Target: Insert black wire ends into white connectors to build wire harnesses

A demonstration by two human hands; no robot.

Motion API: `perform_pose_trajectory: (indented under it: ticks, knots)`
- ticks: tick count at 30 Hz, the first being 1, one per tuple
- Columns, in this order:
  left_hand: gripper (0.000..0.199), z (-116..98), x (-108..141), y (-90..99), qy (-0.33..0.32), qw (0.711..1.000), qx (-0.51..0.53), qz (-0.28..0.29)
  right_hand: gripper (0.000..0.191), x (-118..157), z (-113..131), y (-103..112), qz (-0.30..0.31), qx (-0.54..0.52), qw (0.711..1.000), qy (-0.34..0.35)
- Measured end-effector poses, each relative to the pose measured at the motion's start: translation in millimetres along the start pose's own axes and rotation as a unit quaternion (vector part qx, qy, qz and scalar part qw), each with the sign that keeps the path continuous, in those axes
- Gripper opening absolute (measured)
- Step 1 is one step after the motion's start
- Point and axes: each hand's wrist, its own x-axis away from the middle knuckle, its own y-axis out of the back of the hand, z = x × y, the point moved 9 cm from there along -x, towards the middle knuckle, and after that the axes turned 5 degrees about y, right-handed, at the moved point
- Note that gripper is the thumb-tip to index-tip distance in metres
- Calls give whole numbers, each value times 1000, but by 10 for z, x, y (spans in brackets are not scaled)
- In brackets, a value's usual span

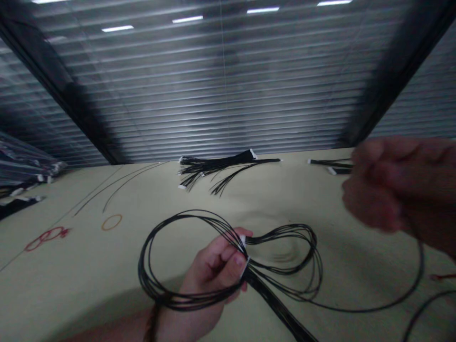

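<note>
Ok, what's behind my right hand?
A small bunch of black wires with white connector ends lies on the pale table, running behind your right hand, which covers their far ends.

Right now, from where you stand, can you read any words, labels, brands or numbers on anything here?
None readable: the white connectors on the black wire harness are too small and blurred to show any marking, and the orange ring and red marks on the pale green work surface form no legible characters.
</note>
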Motion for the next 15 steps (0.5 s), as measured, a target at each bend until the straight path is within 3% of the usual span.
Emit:
perform_pose_trajectory:
  ticks: [2, 5, 9, 15]
  knots:
    - [29, 5, 9, -3, -2, 1000, 21, 2, 22, 125, 221, -421, 124, -103, 987, -2]
    - [33, 22, 25, 18, 12, 999, 26, -16, 14, 270, 448, -684, 120, -20, 992, 30]
    - [38, 28, 27, 37, 33, 999, 21, -33, 14, 368, 612, -747, 57, 87, 988, 117]
    - [40, 21, 15, 3, 36, 999, 17, -19, 13, 362, 582, -780, 73, 84, 986, 123]
